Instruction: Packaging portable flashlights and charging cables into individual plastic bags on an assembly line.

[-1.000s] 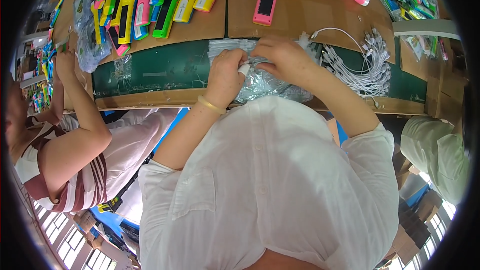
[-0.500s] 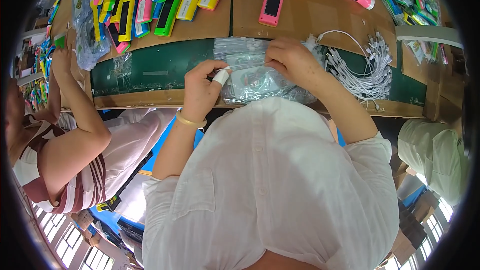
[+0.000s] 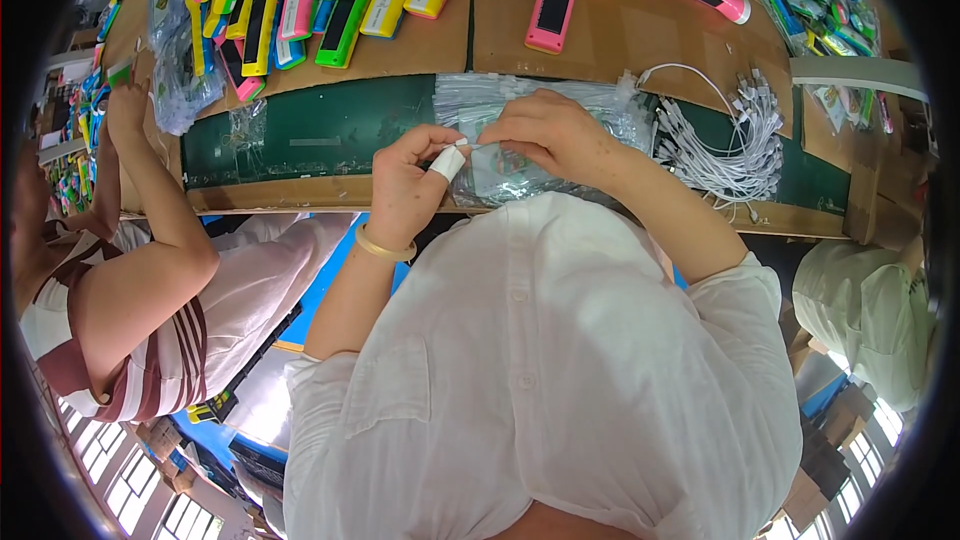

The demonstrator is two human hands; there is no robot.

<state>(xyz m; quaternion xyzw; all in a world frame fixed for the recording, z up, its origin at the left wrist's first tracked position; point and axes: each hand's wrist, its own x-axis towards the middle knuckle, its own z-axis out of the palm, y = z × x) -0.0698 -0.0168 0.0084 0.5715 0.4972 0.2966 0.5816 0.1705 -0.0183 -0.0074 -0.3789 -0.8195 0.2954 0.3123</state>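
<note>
A pile of clear zip plastic bags (image 3: 490, 185) lies at the table's near edge in front of me. My left hand (image 3: 408, 180), its thumb wrapped in white tape, pinches one corner of the top bag's edge. Close beside it, my right hand (image 3: 555, 140) holds the same edge between thumb and fingers, and the two fingertips are nearly together. The bag's upper part is partly hidden by my right hand. To the right of the pile sits a bundle of white cables (image 3: 725, 155).
Colourful flashlights with black panels (image 3: 555, 0) lie along the far side on cardboard (image 3: 620, 50). Bagged flashlights (image 3: 820, 0) are heaped at the far right, with clear plastic wrap (image 3: 175, 70) at the left. A co-worker's arm (image 3: 160, 190) reaches in at the left.
My right hand has slid left along the bag's edge, closer to my left hand. The left hand has stayed nearly in place, shifting slightly right.
</note>
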